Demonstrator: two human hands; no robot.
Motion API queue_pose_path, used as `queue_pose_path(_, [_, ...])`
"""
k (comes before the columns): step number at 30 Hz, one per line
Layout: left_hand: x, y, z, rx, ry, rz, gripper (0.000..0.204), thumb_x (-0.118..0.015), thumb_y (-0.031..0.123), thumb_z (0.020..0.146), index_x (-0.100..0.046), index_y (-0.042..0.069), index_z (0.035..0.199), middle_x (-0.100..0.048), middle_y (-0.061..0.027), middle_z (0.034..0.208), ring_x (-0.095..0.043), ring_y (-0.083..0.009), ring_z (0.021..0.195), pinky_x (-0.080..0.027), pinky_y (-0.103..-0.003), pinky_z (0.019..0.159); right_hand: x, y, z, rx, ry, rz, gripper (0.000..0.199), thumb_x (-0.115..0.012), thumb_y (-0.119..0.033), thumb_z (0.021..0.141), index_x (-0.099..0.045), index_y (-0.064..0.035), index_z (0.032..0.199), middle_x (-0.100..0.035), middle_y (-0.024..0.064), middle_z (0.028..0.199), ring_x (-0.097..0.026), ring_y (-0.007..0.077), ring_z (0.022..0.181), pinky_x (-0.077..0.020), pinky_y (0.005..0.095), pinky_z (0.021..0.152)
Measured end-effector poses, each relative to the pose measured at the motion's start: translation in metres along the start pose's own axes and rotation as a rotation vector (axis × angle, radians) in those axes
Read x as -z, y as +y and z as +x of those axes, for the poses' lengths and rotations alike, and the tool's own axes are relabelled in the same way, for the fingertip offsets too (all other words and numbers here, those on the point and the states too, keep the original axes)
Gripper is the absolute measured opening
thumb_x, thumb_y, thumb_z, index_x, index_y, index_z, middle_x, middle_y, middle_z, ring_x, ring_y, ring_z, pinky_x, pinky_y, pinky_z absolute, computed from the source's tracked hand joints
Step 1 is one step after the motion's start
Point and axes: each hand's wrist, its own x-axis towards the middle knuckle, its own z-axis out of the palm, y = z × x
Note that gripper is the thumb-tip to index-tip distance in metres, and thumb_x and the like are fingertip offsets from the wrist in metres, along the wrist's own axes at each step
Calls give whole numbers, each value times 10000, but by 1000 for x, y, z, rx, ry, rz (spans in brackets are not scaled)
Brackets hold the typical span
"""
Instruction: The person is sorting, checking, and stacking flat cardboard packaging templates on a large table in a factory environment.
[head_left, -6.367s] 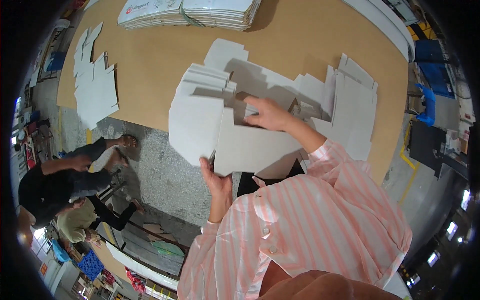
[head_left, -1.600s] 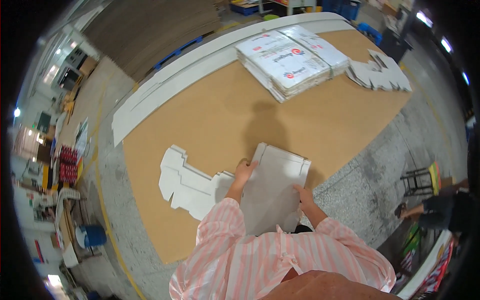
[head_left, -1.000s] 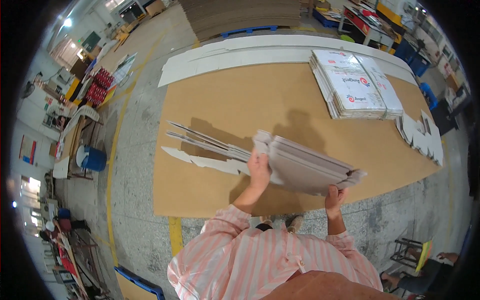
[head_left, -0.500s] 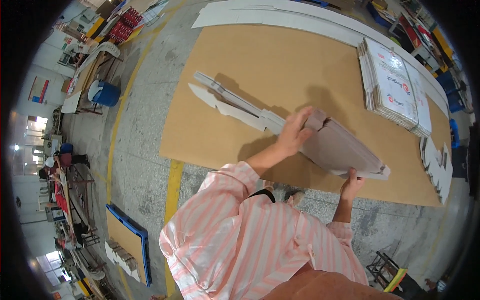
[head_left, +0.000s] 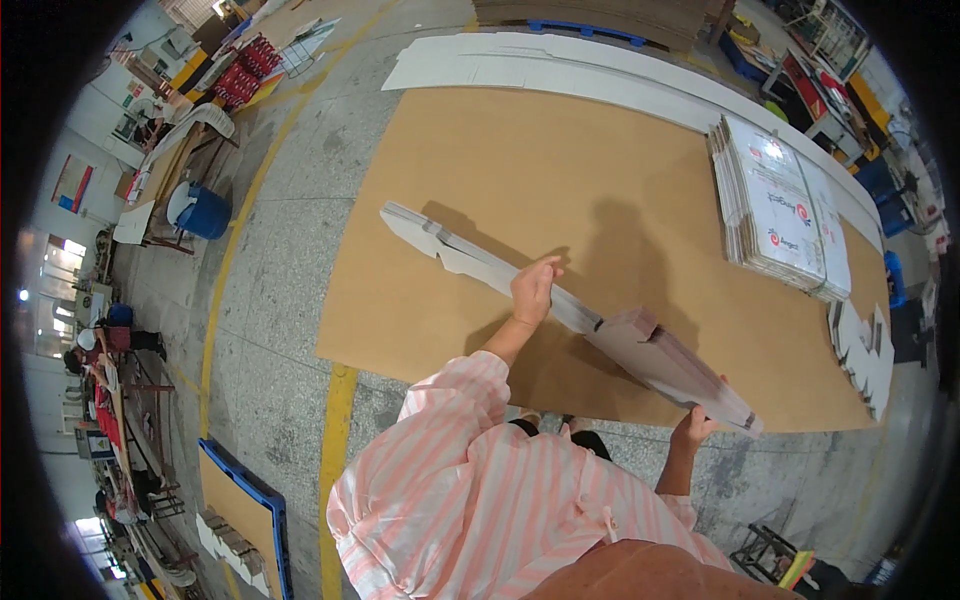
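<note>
Over brown cardboard table | left hand clasps stack of flat grey die-cut carton blanks on edge | right hand grips its near end, fingers probably curled underneath | printed flat cartons stacked well apart

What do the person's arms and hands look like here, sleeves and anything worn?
Both arms wear long sleeves of a pink shirt with white stripes, pushed up short of the wrists. The left hand and right hand are bare: no gloves, and no watch or rings that I can make out.

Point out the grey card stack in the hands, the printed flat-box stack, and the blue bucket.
grey card stack (head_left: 560, 300), head view, top edge mid-length
printed flat-box stack (head_left: 785, 210), head view, top sheet
blue bucket (head_left: 205, 213), head view, side wall
</note>
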Motion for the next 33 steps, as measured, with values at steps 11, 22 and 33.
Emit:
queue_pose_path(11, [115, 1, 32, -377, -585, 1085, 486, -599, 417, 749, -522, 71, 1081, -515, -91, 1071, -428, -280, 1064, -343, -408, 899, 48, 53, 27, -188, -76, 127, 335, -638, -175, 762, -528, 17, 1014, -555, 49, 961, -515, 148, 879, -382, 291, 839])
queue_pose_path(22, [100, -5, 41, -451, -400, 967, 392, -598, 435, 737, -531, 80, 889, -521, -81, 869, -483, -268, 865, -362, -392, 777, 36, 49, 41, 126, 39, -467, 218, -476, -145, 822, -522, 40, 927, -530, 119, 916, -482, 198, 788, -392, 309, 755])
queue_pose_path(33, [97, -23, 64, -602, -459, 996, 398, -509, 478, 802, -499, 81, 823, -510, -76, 785, -495, -259, 773, -373, -374, 670, 51, 88, 53, 55, -10, -36, 342, -402, -281, 906, -478, 17, 1056, -510, 122, 1044, -471, 225, 965, -372, 343, 856])
